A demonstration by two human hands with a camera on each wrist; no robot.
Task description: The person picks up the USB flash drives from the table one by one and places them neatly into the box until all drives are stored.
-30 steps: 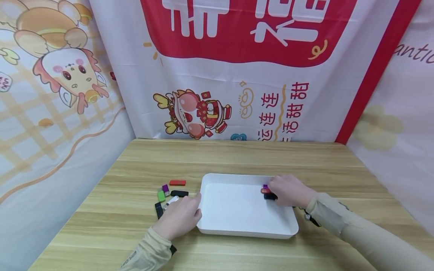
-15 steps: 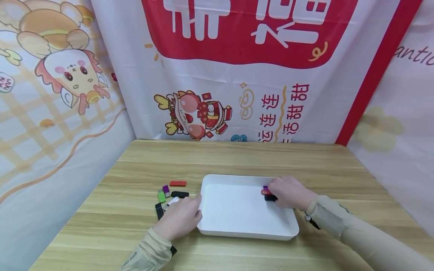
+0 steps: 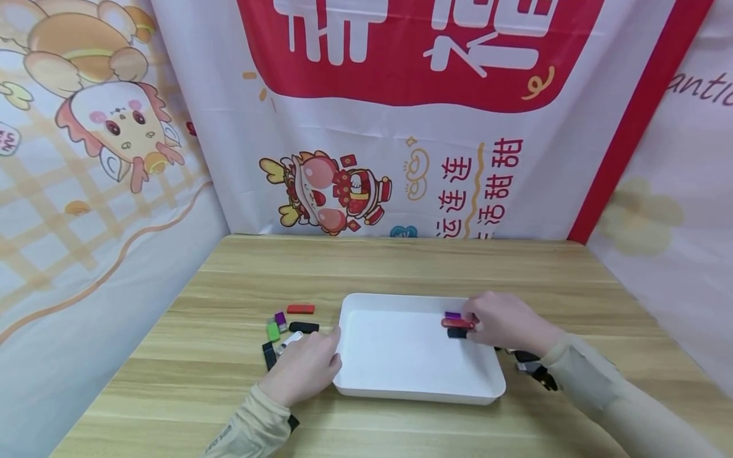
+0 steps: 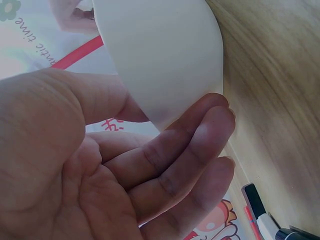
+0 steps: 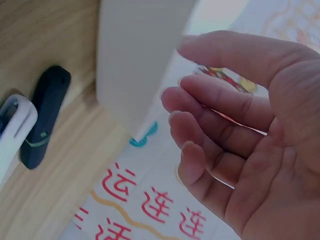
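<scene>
Tray [image 3: 395, 359] white | inner sticks [image 3: 455, 323] purple, red, black | left-side sticks [image 3: 273, 331] green, purple, red, black, white | tabletop [image 3: 401, 267] tan wood-grain (streaky) | sleeves [image 3: 595, 381] beige

Tray [image 3: 395, 362] on table [image 3: 366, 432], USB sticks [image 3: 453, 323] in its right end, others [image 3: 273, 330] left and apparently right.

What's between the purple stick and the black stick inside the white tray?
The red stick lies between them; the head view shows it.

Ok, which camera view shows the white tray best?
The head view: it shows the white tray from above, nearly whole, inside included. The left wrist view shows only part of its wall, pinched by the left hand; the right wrist view, a blurred wall section.
</scene>
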